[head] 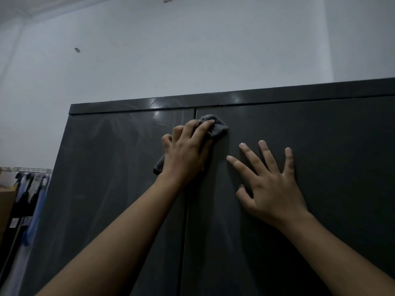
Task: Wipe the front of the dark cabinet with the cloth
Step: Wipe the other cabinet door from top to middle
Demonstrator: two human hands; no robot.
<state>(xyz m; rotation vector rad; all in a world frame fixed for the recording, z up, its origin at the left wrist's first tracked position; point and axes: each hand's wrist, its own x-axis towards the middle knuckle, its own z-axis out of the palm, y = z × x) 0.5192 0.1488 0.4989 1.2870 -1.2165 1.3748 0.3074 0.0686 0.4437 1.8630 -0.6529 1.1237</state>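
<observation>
The dark glossy cabinet (320, 150) fills the lower part of the head view, with a vertical gap between its two doors and a trim strip along the top. My left hand (188, 150) presses a grey cloth (218, 127) against the front, just below the top trim and over the door gap. One end of the cloth hangs out below my palm. My right hand (269, 182) lies flat on the right door with its fingers spread, holding nothing.
A pale wall (192, 50) rises above the cabinet. At the far left, clothes hang on a rack (30, 189) beside the cabinet's side, with a cardboard box (6, 201) next to them.
</observation>
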